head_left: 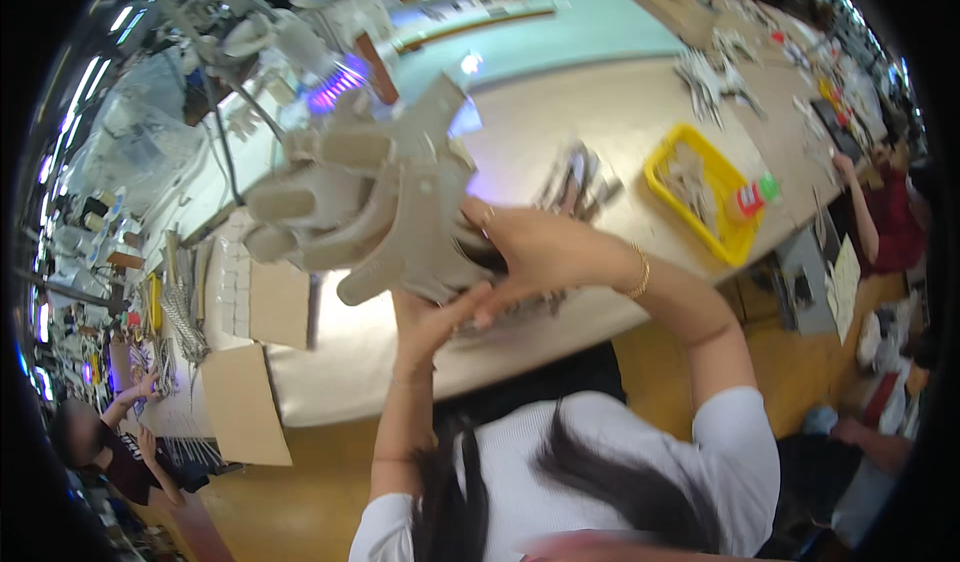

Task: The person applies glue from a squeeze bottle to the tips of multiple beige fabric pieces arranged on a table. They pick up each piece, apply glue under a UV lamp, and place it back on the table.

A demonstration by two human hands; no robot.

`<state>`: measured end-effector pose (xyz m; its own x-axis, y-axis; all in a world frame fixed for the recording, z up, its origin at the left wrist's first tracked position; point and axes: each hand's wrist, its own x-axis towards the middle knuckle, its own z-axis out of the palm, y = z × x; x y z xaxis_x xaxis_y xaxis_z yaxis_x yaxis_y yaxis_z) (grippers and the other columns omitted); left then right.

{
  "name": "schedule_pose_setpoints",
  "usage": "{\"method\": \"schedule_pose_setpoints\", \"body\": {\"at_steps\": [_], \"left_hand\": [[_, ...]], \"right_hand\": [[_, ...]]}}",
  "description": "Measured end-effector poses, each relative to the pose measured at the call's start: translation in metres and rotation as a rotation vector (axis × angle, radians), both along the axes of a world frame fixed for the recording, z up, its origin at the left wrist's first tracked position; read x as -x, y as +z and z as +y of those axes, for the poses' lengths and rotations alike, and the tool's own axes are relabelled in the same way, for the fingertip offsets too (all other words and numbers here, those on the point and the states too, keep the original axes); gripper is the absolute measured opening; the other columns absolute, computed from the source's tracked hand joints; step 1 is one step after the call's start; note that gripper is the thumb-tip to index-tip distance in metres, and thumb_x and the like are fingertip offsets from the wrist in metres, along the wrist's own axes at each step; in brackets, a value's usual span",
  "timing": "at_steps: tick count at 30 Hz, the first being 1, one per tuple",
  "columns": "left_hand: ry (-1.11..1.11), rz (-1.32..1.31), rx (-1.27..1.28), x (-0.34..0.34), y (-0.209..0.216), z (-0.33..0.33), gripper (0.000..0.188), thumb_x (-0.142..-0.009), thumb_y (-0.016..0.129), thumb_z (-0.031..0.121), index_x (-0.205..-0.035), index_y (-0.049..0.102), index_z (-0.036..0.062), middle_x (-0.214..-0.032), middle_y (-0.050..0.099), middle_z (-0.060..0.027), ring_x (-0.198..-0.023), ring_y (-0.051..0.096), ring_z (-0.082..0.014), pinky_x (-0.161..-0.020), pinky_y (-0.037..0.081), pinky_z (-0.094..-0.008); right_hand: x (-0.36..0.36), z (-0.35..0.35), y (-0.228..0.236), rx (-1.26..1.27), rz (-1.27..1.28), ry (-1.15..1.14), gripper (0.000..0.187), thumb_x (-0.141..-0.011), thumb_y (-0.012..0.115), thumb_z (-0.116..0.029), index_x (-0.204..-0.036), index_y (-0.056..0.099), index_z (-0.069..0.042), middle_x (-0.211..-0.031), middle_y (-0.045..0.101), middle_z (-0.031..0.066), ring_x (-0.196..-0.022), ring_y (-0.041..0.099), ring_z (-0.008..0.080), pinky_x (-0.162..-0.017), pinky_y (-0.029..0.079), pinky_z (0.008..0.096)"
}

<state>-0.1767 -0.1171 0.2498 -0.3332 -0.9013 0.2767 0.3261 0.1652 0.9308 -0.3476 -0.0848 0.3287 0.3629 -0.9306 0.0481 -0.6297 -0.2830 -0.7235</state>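
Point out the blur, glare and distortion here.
Head view: pale gloves look soft-edged and blurred; head view: glare spots the green mat, with a purple glow by the lamp; head view: fisheye curves the table edge and blackens the corners.

No text or numbers can be read. Pale marks on a green-capped red bottle [749, 200] and a co-worker's dark shirt [128, 465] are too small and blurred to decipher.
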Motion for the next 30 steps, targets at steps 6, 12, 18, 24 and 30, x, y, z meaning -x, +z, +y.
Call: {"method": "schedule_pose_setpoints", "body": {"at_steps": [6,12,18,24,30], "left_hand": [[-0.218,0.125,0.103,0.009,-0.041,-0.038,0.073,-0.067,0.084,0.026,-0.124,0.048,-0.0031,-0.117,0.057,-0.0105,-0.110,0.054,-0.0218,-0.095,0.043,-0.0349],[-0.443,0.061,-0.238,-0.019,-0.096,-0.048,0.057,-0.081,0.068,0.012,-0.132,0.044,0.0031,-0.124,0.055,-0.0122,-0.118,0.050,-0.0217,-0.102,0.041,-0.0354],[-0.674,-0.812,0.024,-0.073,-0.063,0.067,0.048,-0.084,0.068,0.028,-0.122,0.055,0.0020,-0.118,0.060,-0.0167,-0.119,0.050,-0.0281,-0.101,0.037,-0.0380],[-0.226,-0.632,-0.097,-0.048,-0.003,0.028,0.022,-0.087,0.058,0.009,-0.105,0.064,-0.0002,-0.098,0.067,-0.0081,-0.097,0.059,-0.0151,-0.088,0.044,-0.0290],[0.039,-0.964,0.644,0.032,-0.037,-0.026,0.049,-0.085,0.064,0.022,-0.127,0.048,0.0010,-0.131,0.047,-0.0192,-0.118,0.047,-0.0337,-0.100,0.037,-0.0424]], "right_hand": [[-0.006,-0.010,-0.012,0.032,0.223,-0.124,0.077,-0.065,0.079,-0.027,-0.125,0.042,0.003,-0.083,0.063,0.0193,-0.078,0.062,0.0389,-0.077,0.047,0.0418],[-0.002,0.001,-0.074,0.686,0.613,-0.363,0.063,-0.077,0.060,-0.014,-0.137,0.040,-0.022,-0.122,0.051,0.0146,-0.114,0.048,0.0346,-0.096,0.036,0.0472],[-0.053,0.014,-0.169,0.126,0.550,-0.462,0.088,-0.068,0.075,-0.026,-0.144,0.031,-0.028,-0.149,0.022,0.0184,-0.137,0.019,0.0430,-0.109,0.013,0.0588],[-0.067,0.034,-0.162,0.177,0.308,-0.395,0.081,-0.074,0.068,-0.015,-0.145,0.028,-0.012,-0.150,0.016,0.0219,-0.137,0.012,0.0475,-0.107,0.023,0.0569],[0.000,0.092,-0.091,-0.245,-0.356,-0.160,0.035,-0.087,0.058,-0.008,-0.122,0.056,-0.004,-0.118,0.060,0.0138,-0.092,0.062,0.0222,-0.079,0.050,0.0302]]}}
